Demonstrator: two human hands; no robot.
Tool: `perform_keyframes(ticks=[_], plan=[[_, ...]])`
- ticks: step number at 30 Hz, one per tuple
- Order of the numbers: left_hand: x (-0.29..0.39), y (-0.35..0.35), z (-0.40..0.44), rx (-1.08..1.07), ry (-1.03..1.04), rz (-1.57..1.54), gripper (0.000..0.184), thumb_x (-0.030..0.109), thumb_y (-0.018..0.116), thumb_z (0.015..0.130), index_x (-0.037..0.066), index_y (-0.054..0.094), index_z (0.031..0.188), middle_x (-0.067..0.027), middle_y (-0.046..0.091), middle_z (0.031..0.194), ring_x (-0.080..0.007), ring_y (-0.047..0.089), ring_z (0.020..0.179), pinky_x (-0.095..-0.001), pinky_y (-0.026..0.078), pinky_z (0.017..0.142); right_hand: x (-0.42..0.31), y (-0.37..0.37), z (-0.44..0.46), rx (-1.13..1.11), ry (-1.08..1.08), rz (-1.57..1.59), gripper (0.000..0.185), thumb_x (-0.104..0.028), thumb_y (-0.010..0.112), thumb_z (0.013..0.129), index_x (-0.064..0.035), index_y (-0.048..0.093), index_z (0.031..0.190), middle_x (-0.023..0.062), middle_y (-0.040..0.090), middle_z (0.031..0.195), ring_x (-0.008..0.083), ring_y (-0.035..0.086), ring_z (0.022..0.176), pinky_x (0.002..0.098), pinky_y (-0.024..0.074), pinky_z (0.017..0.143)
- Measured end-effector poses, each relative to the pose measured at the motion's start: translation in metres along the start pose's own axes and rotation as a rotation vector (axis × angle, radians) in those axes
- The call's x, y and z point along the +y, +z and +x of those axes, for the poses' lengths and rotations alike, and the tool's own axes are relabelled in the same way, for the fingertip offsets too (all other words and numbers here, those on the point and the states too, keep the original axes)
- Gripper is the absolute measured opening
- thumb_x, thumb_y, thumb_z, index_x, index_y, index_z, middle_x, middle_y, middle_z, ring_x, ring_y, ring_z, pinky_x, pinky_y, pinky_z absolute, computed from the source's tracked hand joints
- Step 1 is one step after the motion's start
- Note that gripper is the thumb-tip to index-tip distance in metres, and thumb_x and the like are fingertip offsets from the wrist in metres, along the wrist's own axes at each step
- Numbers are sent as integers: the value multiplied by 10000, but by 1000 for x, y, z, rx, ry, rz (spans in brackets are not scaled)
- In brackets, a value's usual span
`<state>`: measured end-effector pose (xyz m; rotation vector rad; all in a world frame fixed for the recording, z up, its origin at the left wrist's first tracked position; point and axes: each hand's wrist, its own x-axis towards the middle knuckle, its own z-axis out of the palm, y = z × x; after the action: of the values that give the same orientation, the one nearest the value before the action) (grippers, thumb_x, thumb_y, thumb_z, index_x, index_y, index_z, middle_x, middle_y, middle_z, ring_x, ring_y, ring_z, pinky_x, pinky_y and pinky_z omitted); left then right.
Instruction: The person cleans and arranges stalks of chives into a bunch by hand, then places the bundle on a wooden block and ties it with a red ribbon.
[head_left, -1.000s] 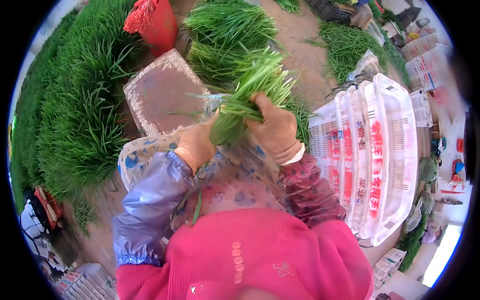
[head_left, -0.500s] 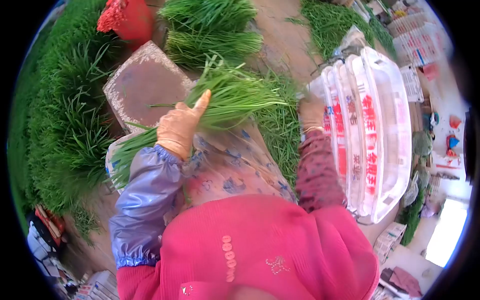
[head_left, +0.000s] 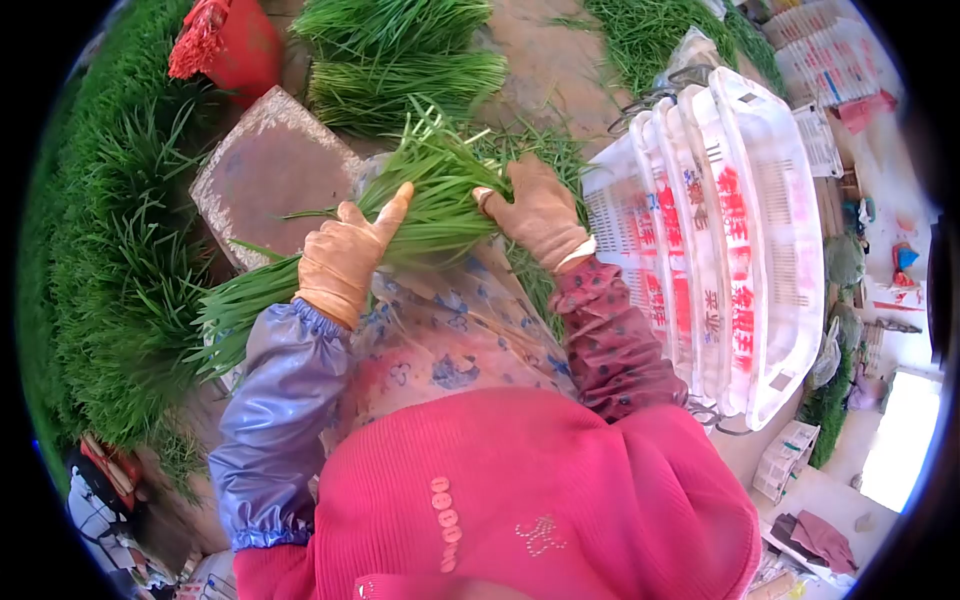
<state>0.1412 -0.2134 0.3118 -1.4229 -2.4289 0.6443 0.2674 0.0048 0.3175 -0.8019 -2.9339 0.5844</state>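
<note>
A loose bunch of long green chives lies across my lap, with pale stem ends to the upper right and leafy tips to the lower left. My left hand, in a tan glove, is wrapped round its middle, thumb up on top. At the stem end my right hand, also gloved, grips the bunch with the thumb laid over it; its fingertips are partly hidden. Under the bunch, a clear plastic sheet over a flowered apron covers my lap.
A worn square board lies ahead on the left, beside a red container. Tied chives lie beyond it. Nested white plastic baskets stand close on my right. A mass of chives fills the left side.
My right hand has come from beside the baskets, leftward onto the stem end of the chives. My left hand keeps its hold. The view has shifted slightly.
</note>
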Motion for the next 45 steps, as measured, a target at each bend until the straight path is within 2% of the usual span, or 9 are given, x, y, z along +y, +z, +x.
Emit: perform_keyframes(ticks=[7, 11, 15, 18, 23, 27, 36, 39, 45], plan=[[-4, 6, -17, 60, 14, 7, 899, -11, 545, 826, 442, 153, 1496, -36, 550, 824, -138, 532, 511, -283, 476, 427, 77, 56, 1, -113, 421, 13, 360, -365, 554, 900, -29, 632, 1002, 234, 647, 1015, 422, 600, 951, 499, 467, 803], [-9, 3, -17, 117, 40, -31, 907, -27, 551, 815, 444, 171, 1492, -45, 556, 848, -143, 516, 501, -287, 465, 421, 154, 55, -15, -267, 292, -246, 392, -378, 598, 882, -16, 621, 1030, 232, 644, 1062, 441, 598, 969, 495, 471, 830], [-7, 6, -15, 166, 67, -34, 918, -30, 554, 810, 462, 174, 1486, -61, 578, 888, -150, 515, 500, -281, 468, 432, 93, 0, -19, 46, 94, 104, 547, -406, 642, 866, -13, 546, 1235, 227, 590, 1215, 389, 552, 1144, 414, 428, 970], [-4, -2, -13, 213, 105, -43, 893, -19, 566, 799, 472, 237, 1469, -89, 605, 961, -153, 514, 515, -283, 479, 463, 45, -11, 1, -113, 82, 316, 622, -433, 659, 853, -22, 518, 1297, 214, 556, 1280, 348, 522, 1201, 394, 402, 995], [-8, -7, -17, 395, 129, -130, 797, 12, 567, 791, 456, 372, 1423, -129, 617, 1057, -160, 511, 545, -299, 486, 514, 3, -4, 20, -386, 12, 691, 525, -323, 715, 838, -19, 581, 1244, 150, 651, 1139, 230, 595, 1040, 348, 437, 934], [-15, -4, -26, 374, 102, -161, 801, 3, 557, 791, 461, 370, 1422, -140, 586, 1115, -174, 524, 569, -299, 490, 527, 11, 37, 14, -115, 184, 877, 369, -216, 684, 822, -39, 653, 1145, 113, 711, 900, 229, 646, 806, 333, 486, 785], [-24, 1, -37, 475, 164, -127, 818, -40, 584, 752, 465, 443, 1380, -154, 542, 1156, -175, 501, 629, -299, 495, 581, 181, 70, 3, -27, 493, 357, 291, -319, 560, 889, -84, 624, 1047, 223, 654, 894, 424, 606, 861, 459, 467, 752], [-29, -1, -38, 505, 183, -130, 811, -26, 593, 752, 469, 445, 1377, -159, 515, 1190, -174, 498, 630, -297, 490, 583, 166, 16, -15, -48, 287, -178, 419, -410, 569, 889, -14, 632, 1011, 230, 661, 962, 416, 610, 912, 468, 456, 804], [-20, -6, -24, 565, 238, -171, 788, -5, 597, 759, 473, 452, 1369, -165, 455, 1260, -171, 499, 638, -296, 485, 589, 39, -52, 11, -417, 45, 294, 434, -407, 576, 905, -11, 655, 1066, 155, 680, 941, 274, 633, 895, 360, 476, 820]])
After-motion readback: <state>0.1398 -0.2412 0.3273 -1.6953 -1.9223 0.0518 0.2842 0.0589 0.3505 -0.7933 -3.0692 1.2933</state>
